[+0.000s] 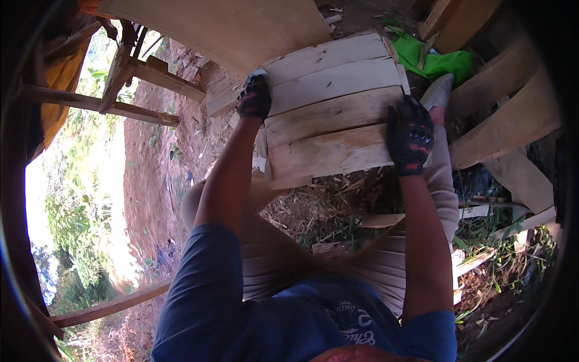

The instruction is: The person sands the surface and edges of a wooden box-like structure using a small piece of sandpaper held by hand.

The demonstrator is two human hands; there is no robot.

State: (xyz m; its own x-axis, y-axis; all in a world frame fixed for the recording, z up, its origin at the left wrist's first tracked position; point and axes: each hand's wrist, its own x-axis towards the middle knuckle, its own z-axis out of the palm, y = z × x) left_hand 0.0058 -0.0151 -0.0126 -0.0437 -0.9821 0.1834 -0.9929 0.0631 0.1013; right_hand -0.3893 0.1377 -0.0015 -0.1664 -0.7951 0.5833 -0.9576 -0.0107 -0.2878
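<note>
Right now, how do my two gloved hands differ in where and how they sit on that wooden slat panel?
The left hand grips the wooden slat panel's left edge, high up beside the upper slats; the right hand lies lower, at the right end of the lower slats. The left hand's fingers curl around the edge, while the right hand lies flatter, fingers spread over the face. Both wear black gloves with red markings and touch the same panel.

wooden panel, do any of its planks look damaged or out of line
Yes. The wooden panel, gripped by the left hand and right hand, has uneven planks: the nearest plank has a ragged, splintered lower edge, and the plank ends on the left side are staggered with gaps between boards.
</note>
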